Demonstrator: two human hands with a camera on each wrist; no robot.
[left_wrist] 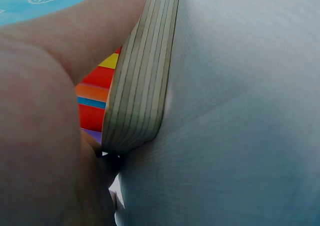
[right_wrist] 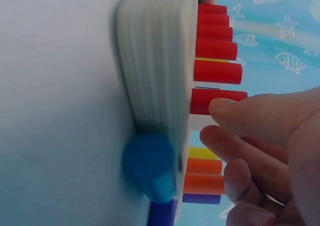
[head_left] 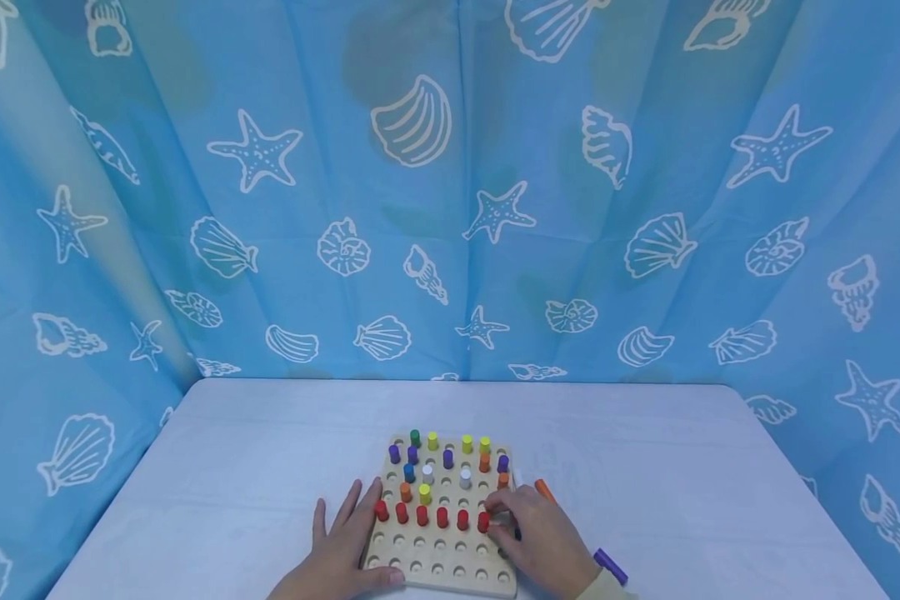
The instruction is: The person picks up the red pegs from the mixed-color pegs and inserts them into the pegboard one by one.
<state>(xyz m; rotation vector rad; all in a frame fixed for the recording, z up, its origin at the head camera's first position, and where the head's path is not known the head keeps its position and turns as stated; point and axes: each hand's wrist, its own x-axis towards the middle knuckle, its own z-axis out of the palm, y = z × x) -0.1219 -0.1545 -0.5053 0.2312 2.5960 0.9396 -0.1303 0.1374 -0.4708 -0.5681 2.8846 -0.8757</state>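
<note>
A wooden pegboard lies on the table with rows of round holes and several coloured pegs standing in it. A row of red pegs crosses its middle. My left hand rests along the board's left side with fingers spread, its thumb at the front left corner. At the right end of the row, my right hand pinches the last red peg; the thumb touches its outer end in the right wrist view. That peg stands in the board. Yellow, purple, orange, white, blue and green pegs stand in the farther rows.
Right of the board an orange peg and a purple peg lie loose on the white table. A blue peg lies beside the board's edge. A blue curtain with shells hangs behind.
</note>
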